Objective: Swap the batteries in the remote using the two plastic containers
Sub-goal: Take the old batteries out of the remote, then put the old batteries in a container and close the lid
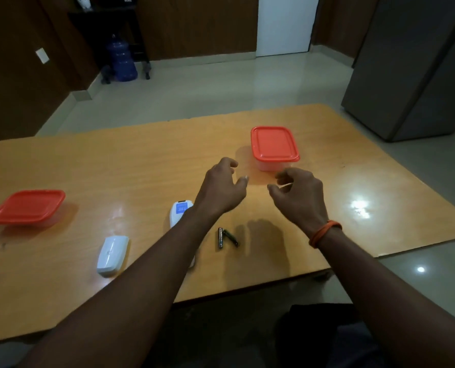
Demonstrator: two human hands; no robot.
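Your left hand (pixel 222 187) and right hand (pixel 299 193) hover apart, fingers loosely curled, holding nothing. A red-lidded container (pixel 274 144) sits just beyond them and a second container (pixel 26 205) lies far to the left. The two batteries (pixel 220 237) lie between your wrists, and the remote (pixel 180 211) is under your left forearm.

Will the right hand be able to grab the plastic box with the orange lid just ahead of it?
Probably yes. The right hand hovers empty just short of the clear plastic box with the orange lid, and nothing lies between them on the wooden table.
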